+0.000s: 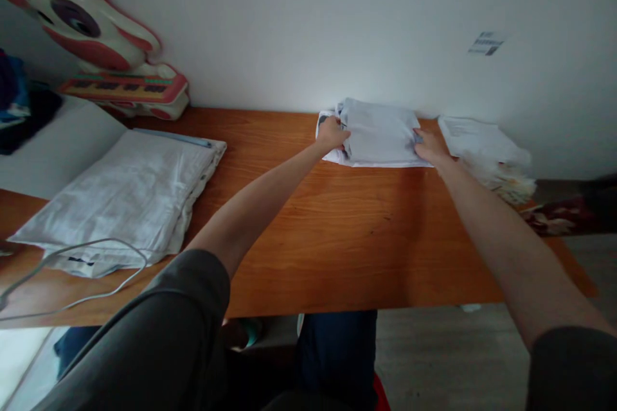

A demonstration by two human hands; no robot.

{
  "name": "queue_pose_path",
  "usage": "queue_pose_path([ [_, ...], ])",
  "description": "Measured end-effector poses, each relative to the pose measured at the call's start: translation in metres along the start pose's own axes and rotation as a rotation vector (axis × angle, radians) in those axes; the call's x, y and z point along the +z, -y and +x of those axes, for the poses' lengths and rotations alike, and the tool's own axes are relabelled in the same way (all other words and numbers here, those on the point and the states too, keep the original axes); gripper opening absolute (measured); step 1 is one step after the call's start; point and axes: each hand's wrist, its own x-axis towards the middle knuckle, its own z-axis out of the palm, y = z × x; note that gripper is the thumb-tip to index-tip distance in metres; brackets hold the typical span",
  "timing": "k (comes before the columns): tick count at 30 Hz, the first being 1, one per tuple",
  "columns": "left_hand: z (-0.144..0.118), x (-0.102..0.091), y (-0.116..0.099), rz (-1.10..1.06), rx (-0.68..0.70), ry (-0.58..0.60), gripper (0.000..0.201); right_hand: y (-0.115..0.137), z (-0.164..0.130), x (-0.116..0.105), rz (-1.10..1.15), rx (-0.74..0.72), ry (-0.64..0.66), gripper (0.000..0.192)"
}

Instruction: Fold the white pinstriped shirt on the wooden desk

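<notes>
At the back of the wooden table (308,250), against the wall, lies a folded white cloth (380,131), maybe a garment, on another folded white piece with dark print (322,121). My left hand (332,133) grips the left edge of the cloth with its fingers curled in. On the opposite side, my right hand (429,144) pinches the right edge, where a small bluish patch shows by the fingertips. Both arms are stretched far forward. Parts of the fingers are hidden behind the folds.
A stack of white cloth in plastic (120,192) lies left, crossed by a white cable (110,241). Behind it stands a cow-shaped toy keyboard (130,90). White packets (482,138) and a crumpled clear bag (506,180) lie right. A label (486,43) is on the wall.
</notes>
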Motion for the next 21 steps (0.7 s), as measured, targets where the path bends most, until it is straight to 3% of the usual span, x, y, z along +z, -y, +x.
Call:
queue_pose_path([
  [3, -0.036, -0.036, 0.009, -0.123, 0.153, -0.094, 0.042, 0.006, -0.013, 0.002, -0.034, 0.061, 0.021, 0.057],
  [5, -0.088, -0.079, 0.022, -0.129, 0.328, -0.141, 0.032, 0.029, -0.037, 0.0, -0.044, 0.016, -0.045, 0.064],
  [7, -0.154, -0.135, 0.043, -0.002, 0.431, -0.201, 0.028, 0.067, -0.077, -0.002, -0.015, -0.098, -0.104, 0.059],
  [11, -0.277, -0.259, 0.1, 0.446, 0.398, -0.315, 0.029, 0.161, -0.189, 0.003, 0.117, -0.293, -0.049, 0.049],
  [14, -0.334, -0.333, 0.138, 0.709, 0.273, -0.358, 0.044, 0.222, -0.261, 0.011, 0.191, -0.345, 0.071, 0.046],
  [17, -0.368, -0.374, 0.158, 0.856, 0.179, -0.288, 0.069, 0.255, -0.293, 0.018, 0.202, -0.38, 0.148, 0.046],
  [19, -0.382, -0.384, 0.163, 0.877, 0.197, -0.225, 0.077, 0.261, -0.296, 0.02, 0.218, -0.378, 0.147, 0.045],
  [21, -0.391, -0.385, 0.164, 0.86, 0.239, -0.193, 0.072, 0.259, -0.294, 0.021, 0.243, -0.36, 0.131, 0.045],
])
